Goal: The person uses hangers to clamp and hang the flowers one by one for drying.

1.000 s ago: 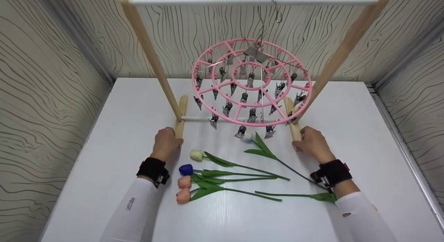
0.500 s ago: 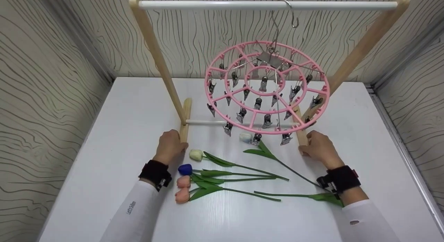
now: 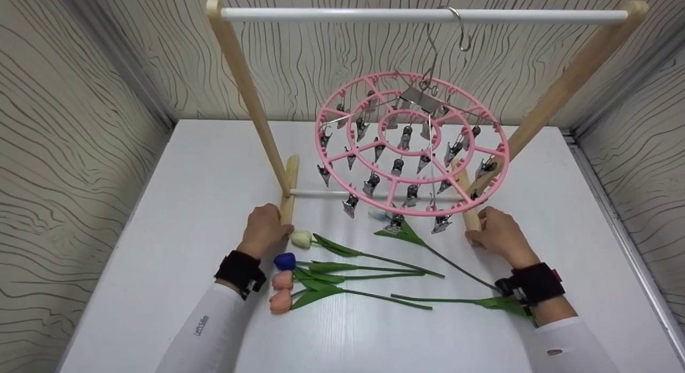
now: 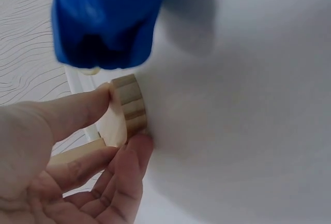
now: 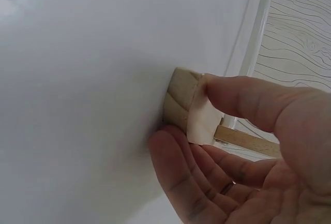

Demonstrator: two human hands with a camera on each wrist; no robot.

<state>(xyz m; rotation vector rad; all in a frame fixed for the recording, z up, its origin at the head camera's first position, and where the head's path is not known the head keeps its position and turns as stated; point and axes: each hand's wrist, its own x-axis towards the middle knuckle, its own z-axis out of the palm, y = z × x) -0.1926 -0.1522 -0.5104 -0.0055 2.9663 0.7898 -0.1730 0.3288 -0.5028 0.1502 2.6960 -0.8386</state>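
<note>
Toward the near edge of the white table (image 3: 342, 341), two peach tulips (image 3: 281, 291) lie with heads toward its left edge. Near its right edge a green stem with a leaf (image 3: 500, 304) runs under the right sleeve (image 3: 572, 346), its flower out of sight. Beyond the peach heads come a blue tulip (image 3: 284, 261) and a cream tulip (image 3: 301, 239). The left wrist view brings the blue head up large, close to that camera; the right wrist view catches only specks of green at its top.

The left hand (image 3: 261, 231) and right hand (image 3: 503, 235) grip the near ends of a wooden stand's left foot (image 3: 287, 210) and right foot (image 3: 471, 223). Seen from above, the fingers are largely hidden; each wrist view shows the thumb on one side of the block, curled fingers on the other.

Between the feet, a pale tulip (image 3: 378, 214) sits partly behind metal clips (image 3: 350, 206). These dangle from a round pink hanger (image 3: 392, 193), whose hook (image 3: 462, 30) loops over the stand's white top rail (image 3: 321, 15). Past the table's far edge rises a wood-patterned wall (image 3: 294, 68).
</note>
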